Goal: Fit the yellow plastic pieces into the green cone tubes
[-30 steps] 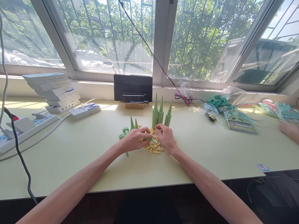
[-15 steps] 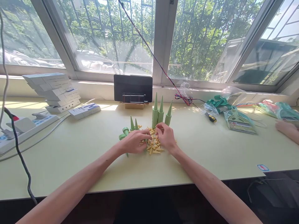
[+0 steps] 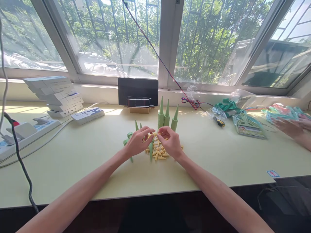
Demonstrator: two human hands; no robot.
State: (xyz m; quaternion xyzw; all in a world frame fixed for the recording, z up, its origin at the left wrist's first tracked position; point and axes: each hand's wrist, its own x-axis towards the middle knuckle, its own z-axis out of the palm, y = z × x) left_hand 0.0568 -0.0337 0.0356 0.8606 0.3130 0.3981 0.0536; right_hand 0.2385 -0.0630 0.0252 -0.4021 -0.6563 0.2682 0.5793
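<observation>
My left hand point(image 3: 139, 141) and my right hand point(image 3: 171, 143) meet fingertip to fingertip over a heap of small yellow plastic pegs point(image 3: 160, 157). A small yellow peg point(image 3: 159, 132) shows at the pinched fingers of my right hand. The left thumb and fingers close on a small yellow bit beside it, partly hidden by the fingertips. Under my left hand a green pointed spike point(image 3: 151, 152) lies on the pegs. Several green spikes point(image 3: 167, 113) stand point up behind my right hand. Other green spikes with round caps point(image 3: 129, 135) are left of my left hand.
A dark tablet point(image 3: 138, 90) leans by the window with a phone before it. White boxes point(image 3: 63, 97) and a power strip point(image 3: 29, 136) are at left. A yellow-black tool point(image 3: 219, 122) and bagged green items point(image 3: 250, 126) lie right. Another person's hand point(image 3: 289, 127) touches bags at far right.
My hands have risen slightly off the heap and come together at the fingertips. The green spike below my left hand shows more. The other person's hand has moved left onto the bags.
</observation>
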